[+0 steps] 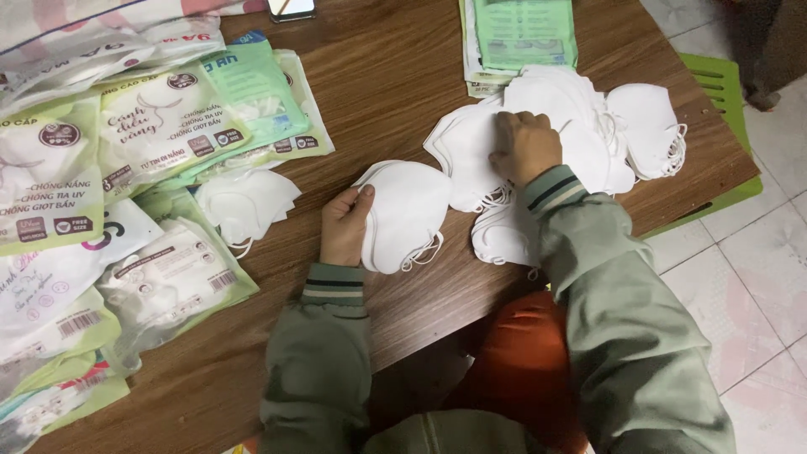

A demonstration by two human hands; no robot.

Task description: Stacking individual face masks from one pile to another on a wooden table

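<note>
While the left hand (346, 225) grips a small stack of masks (403, 214) near the table's (403, 67) middle, the right hand (525, 147) presses curled on the loose pile (580, 126) farther right, with many filled packs (143, 126) lying left, so much seems done.

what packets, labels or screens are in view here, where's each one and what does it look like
Flat plastic mask packets, green and white with dark round labels: heaped on the wooden table's left side.
Pale green flat packets: stacked at the top edge, beyond the right hand.
Dark phone screen: top centre, cut off by the frame.
Small barcode labels: white, on the lower left packets.
</note>
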